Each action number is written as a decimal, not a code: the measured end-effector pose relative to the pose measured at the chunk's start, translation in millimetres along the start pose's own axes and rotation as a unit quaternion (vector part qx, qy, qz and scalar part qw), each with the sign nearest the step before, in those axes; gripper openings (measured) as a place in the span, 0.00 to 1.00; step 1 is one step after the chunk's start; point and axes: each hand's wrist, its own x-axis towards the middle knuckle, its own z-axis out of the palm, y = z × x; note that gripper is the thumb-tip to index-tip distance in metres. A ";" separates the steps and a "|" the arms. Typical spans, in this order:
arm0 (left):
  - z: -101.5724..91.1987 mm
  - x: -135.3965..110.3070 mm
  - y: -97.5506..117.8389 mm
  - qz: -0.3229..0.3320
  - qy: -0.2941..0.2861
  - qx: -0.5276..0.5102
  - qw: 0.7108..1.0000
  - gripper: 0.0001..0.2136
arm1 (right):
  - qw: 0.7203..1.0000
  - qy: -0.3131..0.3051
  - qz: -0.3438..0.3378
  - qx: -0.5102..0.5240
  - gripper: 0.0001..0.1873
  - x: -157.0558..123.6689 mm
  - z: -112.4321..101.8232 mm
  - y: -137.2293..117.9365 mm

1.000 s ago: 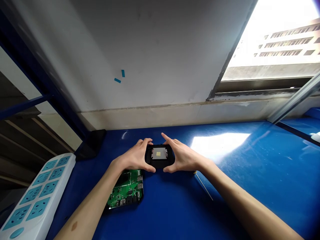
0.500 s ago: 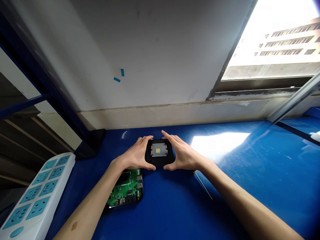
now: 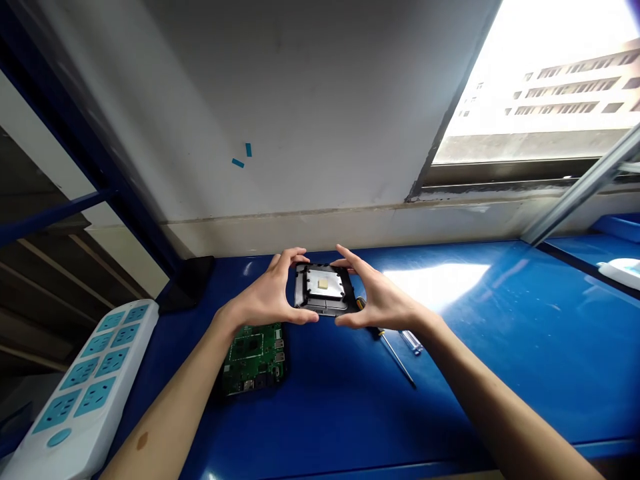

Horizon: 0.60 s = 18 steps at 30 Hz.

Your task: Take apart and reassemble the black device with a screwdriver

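Between my two hands is a black plastic cover (image 3: 327,307) with a silver metal plate (image 3: 325,291) inside and a small pale pad (image 3: 323,284) on that plate. My left hand (image 3: 273,290) grips its left edge, thumb at the near side and fingers at the far side. On the opposite edge my right hand (image 3: 377,293) holds it the same way. Below my left wrist lies a green circuit board (image 3: 255,360) in a dark casing. A screwdriver (image 3: 397,360) with a yellow and black handle lies under my right hand, its handle partly hidden.
Beside my right wrist lies a small clear plastic piece (image 3: 411,342). A white power strip (image 3: 95,380) with blue sockets runs along the left. A black object (image 3: 187,283) stands against the frame at the back left. A white item (image 3: 623,272) sits far right on the blue table (image 3: 340,413).
Both hands have raised the black cover slightly and tilted it, so its inner edge shows more. The screwdriver and the clear piece are now more visible.
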 end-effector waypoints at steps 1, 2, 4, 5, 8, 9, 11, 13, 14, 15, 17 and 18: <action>2.0 -2.5 2.9 0.009 0.000 0.001 1.000 0.50 | 1.000 0.001 -0.001 -0.006 0.68 -5.0 -1.1 -2.4; 5.0 -5.7 5.6 0.015 -0.001 0.005 1.000 0.50 | 1.000 -0.001 -0.003 -0.014 0.68 -10.5 -1.5 -4.4; 13.7 -14.0 10.2 0.011 -0.013 0.018 1.000 0.52 | 0.999 -0.012 -0.010 -0.031 0.70 -22.4 0.8 -7.0; 19.0 -19.0 12.3 0.002 -0.023 0.024 0.999 0.52 | 0.999 -0.023 -0.012 -0.039 0.69 -28.6 3.3 -7.7; 35.7 -34.9 17.1 -0.001 -0.046 0.059 0.997 0.52 | 0.996 -0.061 -0.016 -0.067 0.69 -46.3 14.6 -8.3; 41.1 -39.9 18.2 0.002 -0.063 0.072 0.995 0.52 | 0.994 -0.080 -0.011 -0.078 0.69 -51.3 18.9 -8.3; 50.8 -48.3 19.6 -0.005 -0.091 0.097 0.991 0.52 | 0.990 -0.103 -0.006 -0.092 0.68 -59.5 26.8 -8.1; 58.6 -54.2 19.9 -0.012 -0.112 0.111 0.987 0.53 | 0.988 -0.119 0.004 -0.100 0.69 -65.2 33.0 -7.6; 61.6 -56.2 19.6 -0.014 -0.120 0.115 0.986 0.53 | 0.987 -0.126 0.011 -0.102 0.69 -67.3 35.3 -7.1; 64.0 -57.7 19.1 -0.015 -0.125 0.117 0.985 0.53 | 0.985 -0.134 0.020 -0.104 0.70 -69.0 37.1 -6.4; 67.1 -59.4 17.6 -0.014 -0.126 0.119 0.985 0.54 | 0.983 -0.146 0.036 -0.106 0.71 -71.8 39.1 -4.7; 67.9 -60.0 16.6 -0.014 -0.125 0.117 0.985 0.54 | 0.982 -0.150 0.041 -0.106 0.72 -72.8 39.3 -4.0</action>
